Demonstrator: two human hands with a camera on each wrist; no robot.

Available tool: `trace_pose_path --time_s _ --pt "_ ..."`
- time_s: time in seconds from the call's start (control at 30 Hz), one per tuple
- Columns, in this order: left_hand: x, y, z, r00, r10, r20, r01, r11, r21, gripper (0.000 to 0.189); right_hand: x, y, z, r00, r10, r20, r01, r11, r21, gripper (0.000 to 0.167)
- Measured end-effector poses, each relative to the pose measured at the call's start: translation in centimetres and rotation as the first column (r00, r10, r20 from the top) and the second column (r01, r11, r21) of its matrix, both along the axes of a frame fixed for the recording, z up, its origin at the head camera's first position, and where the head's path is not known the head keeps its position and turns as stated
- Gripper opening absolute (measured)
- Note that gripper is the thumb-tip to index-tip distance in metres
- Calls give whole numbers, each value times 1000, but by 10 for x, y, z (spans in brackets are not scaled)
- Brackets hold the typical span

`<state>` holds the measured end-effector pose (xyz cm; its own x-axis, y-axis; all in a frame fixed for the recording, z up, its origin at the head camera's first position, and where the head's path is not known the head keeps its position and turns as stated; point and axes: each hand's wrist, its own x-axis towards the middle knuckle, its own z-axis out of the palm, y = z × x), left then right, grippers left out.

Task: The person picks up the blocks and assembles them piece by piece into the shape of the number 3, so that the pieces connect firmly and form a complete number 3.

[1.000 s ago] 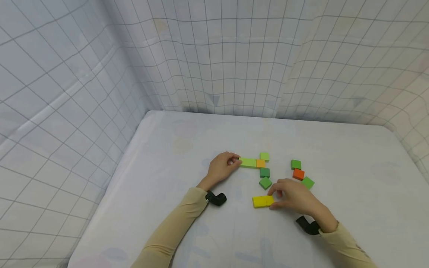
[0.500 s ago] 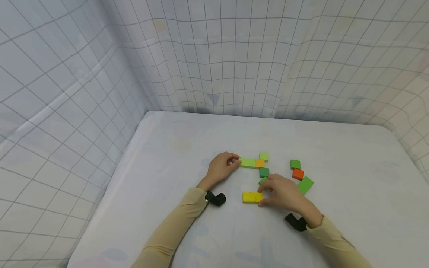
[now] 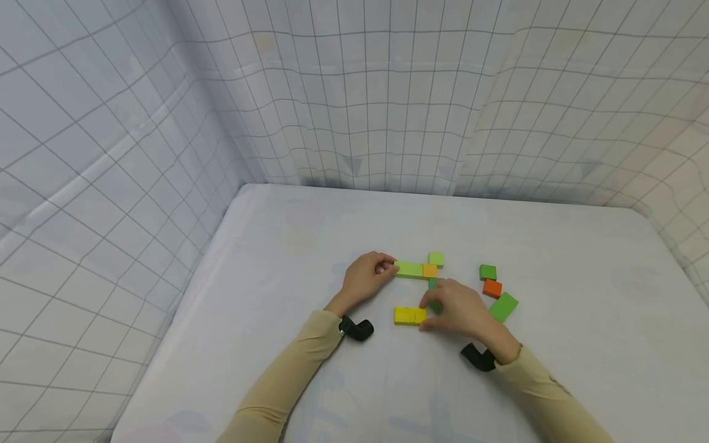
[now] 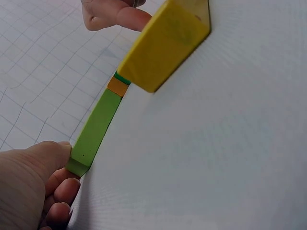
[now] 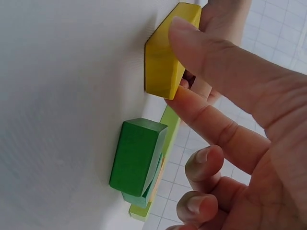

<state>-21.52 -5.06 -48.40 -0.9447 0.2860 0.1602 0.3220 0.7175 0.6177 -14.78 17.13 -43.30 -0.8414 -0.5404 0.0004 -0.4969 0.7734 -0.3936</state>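
While the hands pinch a lime block and a yellow block, the latter looks smooth, perhaps smudged.

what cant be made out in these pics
Head: near end of the green block by the red block, behind the right hand.
Left wrist: end of the yellow block, cut by the top edge.
Right wrist: much of the left hand, behind the right hand.

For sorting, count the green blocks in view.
6: a long block the left hand pinches, a pale square farther away, two darker blocks near the right hand, two more flanking the red block. Others may hide.
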Motion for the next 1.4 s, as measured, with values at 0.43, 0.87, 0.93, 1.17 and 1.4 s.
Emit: trace_pose_path --time_s 0.43,0.87,0.93,1.17,1.4 --pt "1 0 -2 1000 7 -2 -7 1000 -6 28 -5 -2 0 1000 -11 -19 12 1000 6 32" --pt "1 0 -3 1000 2 -5 -2 1000 -5 28 -10 0 -2 1000 -22 -4 22 1000 4 31" --pt "1 0 -3 1000 3 -8 -3 1000 -7 28 -10 1 -2 1000 -20 -2 20 1000 4 31" --pt "0 0 -2 1000 3 -3 -3 1000 2 29 -11 3 -2 1000 -18 -6 18 1000 1 32" --pt "0 0 -1 1000 1 -9 -1 1000 0 29 -12 3 -3 1000 -18 -1 18 1000 0 32"
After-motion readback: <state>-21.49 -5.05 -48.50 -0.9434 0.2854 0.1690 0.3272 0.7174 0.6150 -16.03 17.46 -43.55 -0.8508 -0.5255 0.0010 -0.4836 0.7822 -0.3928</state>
